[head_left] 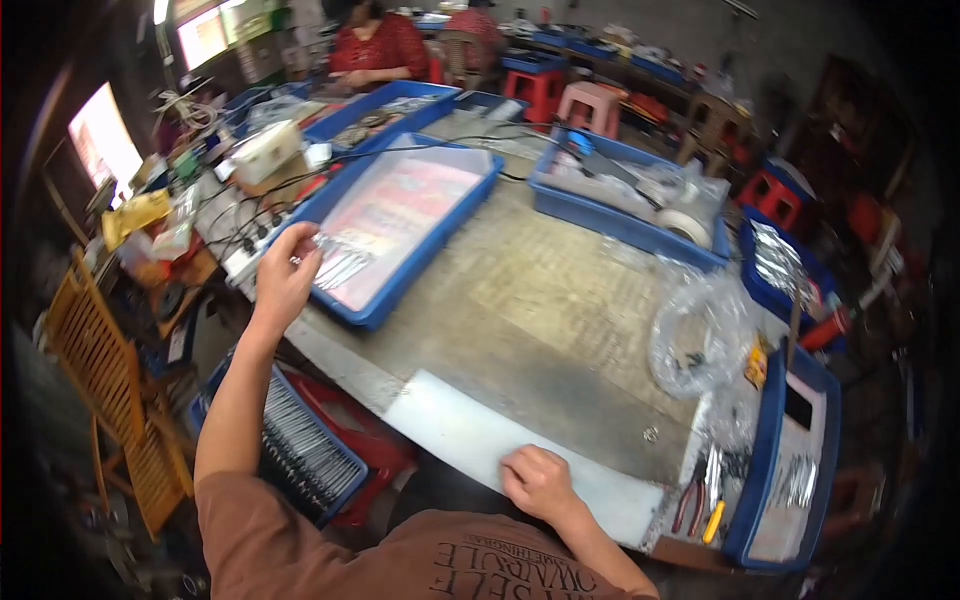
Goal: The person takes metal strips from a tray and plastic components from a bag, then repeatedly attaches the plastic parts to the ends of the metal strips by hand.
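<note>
My left hand [288, 268] is at the near left end of a long blue tray [372, 312] with a pinkish lining. Its thumb and fingers are bent together, and whatever is between them is too small to make out. Beside those fingers lies a loose group of thin silvery metal pieces [346, 264]. My right hand [538, 484] rests with curled fingers on a white board [450, 415] along the table's near edge. The fingertips of that hand are tucked under, so any held thing is hidden.
Pliers [690, 500], a yellow-handled tool [714, 522] and another blue tray [832, 440] are at the right. A clear plastic coil [668, 345] lies near a blue bin [625, 222]. Below the table stands a tray of dark-ended metal pieces [295, 430]. A person [385, 45] sits across.
</note>
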`<action>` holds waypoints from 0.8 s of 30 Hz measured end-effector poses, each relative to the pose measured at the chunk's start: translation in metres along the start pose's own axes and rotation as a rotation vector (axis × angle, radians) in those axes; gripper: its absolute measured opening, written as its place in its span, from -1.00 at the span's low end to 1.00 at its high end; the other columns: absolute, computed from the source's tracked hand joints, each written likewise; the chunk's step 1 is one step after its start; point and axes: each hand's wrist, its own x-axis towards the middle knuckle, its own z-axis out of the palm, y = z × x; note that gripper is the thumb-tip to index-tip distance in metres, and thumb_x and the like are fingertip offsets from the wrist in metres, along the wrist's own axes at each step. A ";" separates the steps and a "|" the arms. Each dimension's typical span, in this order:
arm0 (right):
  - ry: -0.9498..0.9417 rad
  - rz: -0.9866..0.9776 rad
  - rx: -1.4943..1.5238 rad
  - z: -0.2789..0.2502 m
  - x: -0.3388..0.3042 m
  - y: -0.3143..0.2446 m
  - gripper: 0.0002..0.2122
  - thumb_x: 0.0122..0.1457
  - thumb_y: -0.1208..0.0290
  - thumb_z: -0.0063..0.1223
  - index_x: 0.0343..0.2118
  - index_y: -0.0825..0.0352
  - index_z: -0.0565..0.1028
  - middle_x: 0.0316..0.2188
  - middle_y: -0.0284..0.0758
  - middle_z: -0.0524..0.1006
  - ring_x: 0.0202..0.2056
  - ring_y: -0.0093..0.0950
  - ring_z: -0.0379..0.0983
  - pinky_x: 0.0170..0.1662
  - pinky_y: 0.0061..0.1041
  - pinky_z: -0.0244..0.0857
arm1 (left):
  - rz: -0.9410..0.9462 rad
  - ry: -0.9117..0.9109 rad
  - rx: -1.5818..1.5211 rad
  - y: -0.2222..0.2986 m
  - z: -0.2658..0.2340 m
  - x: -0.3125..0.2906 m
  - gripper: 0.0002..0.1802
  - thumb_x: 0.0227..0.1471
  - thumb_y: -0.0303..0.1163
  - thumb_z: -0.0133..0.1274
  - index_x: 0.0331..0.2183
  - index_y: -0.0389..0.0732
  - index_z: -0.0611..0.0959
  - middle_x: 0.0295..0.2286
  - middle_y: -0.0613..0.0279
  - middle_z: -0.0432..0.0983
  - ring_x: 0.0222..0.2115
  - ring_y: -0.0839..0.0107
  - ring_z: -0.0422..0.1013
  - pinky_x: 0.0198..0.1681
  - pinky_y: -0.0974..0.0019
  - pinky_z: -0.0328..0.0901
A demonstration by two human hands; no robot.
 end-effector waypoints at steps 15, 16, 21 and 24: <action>-0.030 0.118 -0.019 0.009 0.014 -0.007 -0.95 -0.24 0.58 0.07 -0.64 0.31 0.45 -0.67 -0.32 0.42 -0.66 -0.37 0.37 -0.59 -0.49 0.24 | -0.215 -0.365 0.543 -0.129 0.007 0.061 -0.69 -0.28 -0.38 0.05 -0.35 -0.26 0.56 -0.36 -0.07 0.47 -0.26 0.08 0.39 -0.20 0.20 0.27; -0.021 0.125 -0.014 0.009 0.014 -0.007 -0.95 -0.24 0.59 0.07 -0.64 0.31 0.45 -0.68 -0.32 0.42 -0.67 -0.38 0.36 -0.59 -0.50 0.23 | -0.228 -0.423 0.551 -0.127 0.012 0.062 -0.70 -0.29 -0.37 0.06 -0.38 -0.27 0.57 -0.38 -0.07 0.48 -0.28 0.08 0.40 -0.21 0.19 0.27; -0.036 0.167 0.004 0.008 0.015 -0.007 -0.95 -0.23 0.60 0.06 -0.64 0.32 0.45 -0.68 -0.32 0.41 -0.69 -0.40 0.33 -0.61 -0.51 0.20 | -0.119 -0.674 0.548 -0.130 0.046 0.065 -0.72 -0.37 -0.30 0.10 -0.52 -0.29 0.54 -0.51 -0.04 0.48 -0.42 0.09 0.42 -0.35 0.20 0.29; -0.037 0.175 0.015 0.008 0.016 -0.009 -0.95 -0.23 0.61 0.05 -0.63 0.33 0.45 -0.68 -0.31 0.42 -0.70 -0.40 0.32 -0.61 -0.52 0.20 | -0.111 -0.770 0.578 -0.134 0.056 0.062 -0.76 -0.40 -0.34 0.12 -0.56 -0.26 0.56 -0.58 -0.01 0.48 -0.48 0.10 0.43 -0.41 0.20 0.30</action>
